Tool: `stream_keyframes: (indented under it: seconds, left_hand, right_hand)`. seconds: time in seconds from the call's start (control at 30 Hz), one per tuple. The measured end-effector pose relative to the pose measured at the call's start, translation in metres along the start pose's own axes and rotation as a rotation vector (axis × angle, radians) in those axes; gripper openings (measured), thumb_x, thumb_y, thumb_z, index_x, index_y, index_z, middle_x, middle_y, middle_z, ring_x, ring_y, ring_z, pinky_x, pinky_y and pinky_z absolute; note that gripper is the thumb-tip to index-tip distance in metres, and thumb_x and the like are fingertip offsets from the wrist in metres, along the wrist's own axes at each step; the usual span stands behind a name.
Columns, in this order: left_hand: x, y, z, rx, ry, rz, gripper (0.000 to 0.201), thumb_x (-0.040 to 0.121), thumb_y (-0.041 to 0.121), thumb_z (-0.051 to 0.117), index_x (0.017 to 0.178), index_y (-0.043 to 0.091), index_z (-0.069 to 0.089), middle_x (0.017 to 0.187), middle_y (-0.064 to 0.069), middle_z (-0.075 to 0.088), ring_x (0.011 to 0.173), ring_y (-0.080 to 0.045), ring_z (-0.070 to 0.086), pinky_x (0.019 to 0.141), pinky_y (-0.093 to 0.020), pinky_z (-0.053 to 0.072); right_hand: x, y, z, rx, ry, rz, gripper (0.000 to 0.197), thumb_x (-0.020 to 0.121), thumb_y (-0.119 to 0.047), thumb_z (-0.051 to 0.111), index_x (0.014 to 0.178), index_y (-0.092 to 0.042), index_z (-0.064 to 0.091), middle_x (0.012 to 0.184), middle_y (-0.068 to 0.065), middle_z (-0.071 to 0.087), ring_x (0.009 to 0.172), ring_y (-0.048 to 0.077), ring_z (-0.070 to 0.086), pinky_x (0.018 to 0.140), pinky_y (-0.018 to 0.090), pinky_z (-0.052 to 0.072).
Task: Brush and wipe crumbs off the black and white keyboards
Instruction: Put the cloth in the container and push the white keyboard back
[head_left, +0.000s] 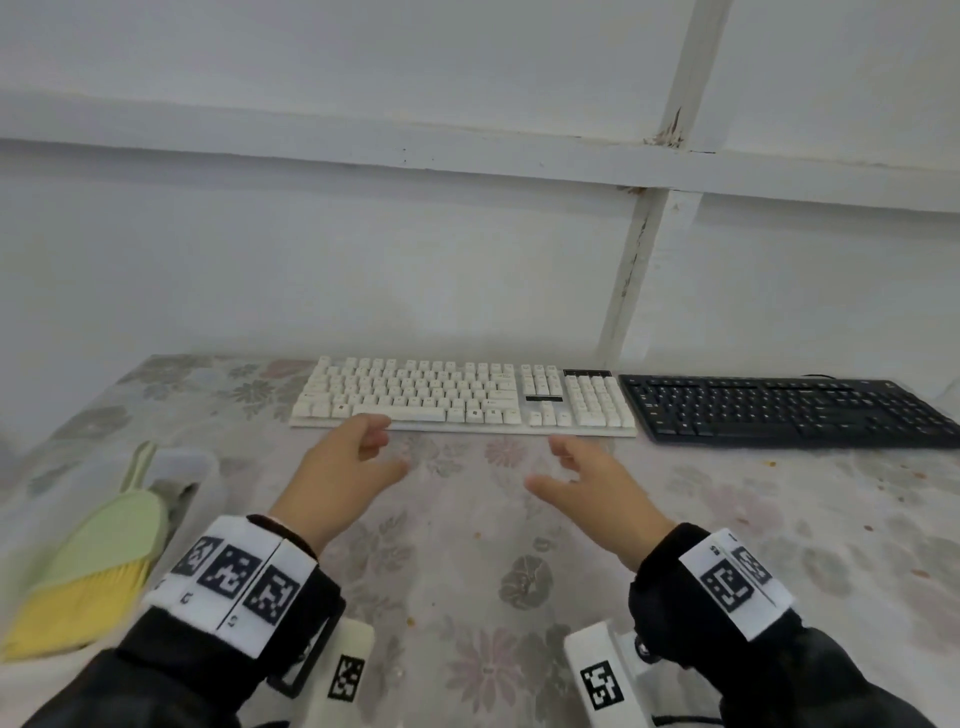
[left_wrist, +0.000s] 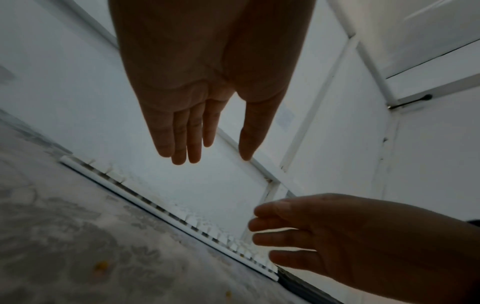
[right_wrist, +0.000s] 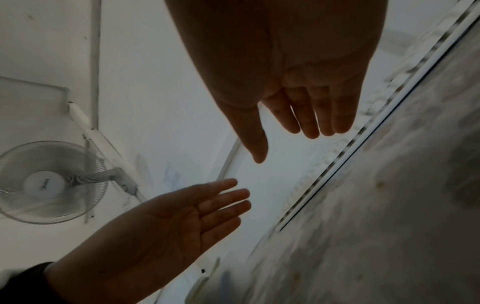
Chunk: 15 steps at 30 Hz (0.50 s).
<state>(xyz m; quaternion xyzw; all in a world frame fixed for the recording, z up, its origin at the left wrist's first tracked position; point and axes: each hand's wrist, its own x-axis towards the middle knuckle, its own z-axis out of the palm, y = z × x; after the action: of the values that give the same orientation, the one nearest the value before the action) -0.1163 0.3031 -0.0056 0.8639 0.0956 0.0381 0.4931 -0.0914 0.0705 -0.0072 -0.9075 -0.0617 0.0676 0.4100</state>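
From the head camera, a white keyboard (head_left: 462, 397) lies along the far edge of a table covered by a flowered cloth (head_left: 467, 545), and a black keyboard (head_left: 789, 410) sits just to its right, their ends nearly touching. Both back onto a white wall (head_left: 363, 260). The left hand (head_left: 343, 467) and the right hand (head_left: 592, 478) hover over the cloth just short of the white keyboard's front edge, palms turned toward each other, fingers loose and spread, holding nothing. Nothing lies between the hands and the keys. Off to the left on the cloth lies a green hand brush (head_left: 98, 551) with yellow bristles, well apart from both hands, with a pale object half hidden behind it; what that is I cannot tell. Small orange crumbs (head_left: 906, 474) dot the cloth in front of the black keyboard.

Over to the left wrist camera: the left hand (left_wrist: 205, 82) hangs flat with straight fingers, the right hand (left_wrist: 350, 236) reaching in from the right, also empty. This low angle shows the white keyboard (left_wrist: 166, 209) edge-on, keycaps in a row, and a crumb (left_wrist: 101, 265) on the cloth in front of it.

On the right wrist camera, the right hand (right_wrist: 291, 72) is open above, and the left hand (right_wrist: 166, 222) shows its bare palm. Only here does a white fan (right_wrist: 48, 182) appear, on the wall side.
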Motion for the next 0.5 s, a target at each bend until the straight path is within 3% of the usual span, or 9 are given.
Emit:
stream_keyframes:
  seconds: [0.2, 0.27, 0.33, 0.4, 0.5]
  left_hand:
    - [-0.052, -0.009, -0.019, -0.066, -0.008, 0.119, 0.052, 0.082, 0.024, 0.068, 0.129, 0.027, 0.046, 0.123, 0.008, 0.055, 0.117, -0.006, 0.05, 0.102, -0.023, 0.035]
    - [-0.068, -0.016, -0.03, -0.064, -0.025, 0.161, 0.054, 0.08, 0.028, 0.068, 0.128, 0.033, 0.044, 0.125, 0.012, 0.054, 0.117, 0.001, 0.048, 0.102, -0.019, 0.032]
    - [-0.081, -0.022, -0.044, -0.065, -0.064, 0.186, 0.063, 0.072, 0.049, 0.068, 0.128, 0.039, 0.042, 0.126, 0.02, 0.051, 0.118, 0.009, 0.045, 0.1, -0.013, 0.031]
    - [-0.091, -0.032, -0.063, -0.038, -0.082, 0.202, 0.084, 0.052, 0.083, 0.054, 0.127, 0.046, 0.04, 0.123, 0.031, 0.049, 0.117, 0.018, 0.04, 0.096, -0.009, 0.032]
    - [-0.099, -0.052, -0.096, 0.068, -0.045, 0.209, 0.092, 0.038, 0.097, 0.038, 0.12, 0.055, 0.04, 0.121, 0.043, 0.045, 0.116, 0.026, 0.034, 0.095, -0.009, 0.032]
  right_hand:
    - [-0.037, -0.036, 0.044, 0.087, -0.14, -0.094, 0.066, 0.091, -0.035, 0.06, 0.148, -0.021, 0.028, 0.15, -0.008, 0.032, 0.137, 0.008, 0.032, 0.103, 0.022, 0.039]
    - [-0.047, -0.05, 0.059, 0.096, -0.165, -0.115, 0.068, 0.091, -0.038, 0.059, 0.148, -0.023, 0.027, 0.151, -0.01, 0.031, 0.137, 0.006, 0.031, 0.11, 0.026, 0.034]
    - [-0.055, -0.065, 0.076, 0.116, -0.193, -0.129, 0.069, 0.09, -0.04, 0.059, 0.148, -0.025, 0.026, 0.151, -0.011, 0.03, 0.137, 0.004, 0.03, 0.114, 0.028, 0.03]
    - [-0.059, -0.081, 0.095, 0.131, -0.22, -0.137, 0.07, 0.09, -0.041, 0.06, 0.149, -0.025, 0.025, 0.15, -0.011, 0.03, 0.137, 0.003, 0.03, 0.114, 0.028, 0.029]
    - [-0.06, -0.104, 0.123, 0.14, -0.273, -0.122, 0.073, 0.089, -0.041, 0.061, 0.149, -0.024, 0.023, 0.151, -0.01, 0.029, 0.137, 0.004, 0.028, 0.114, 0.027, 0.028]
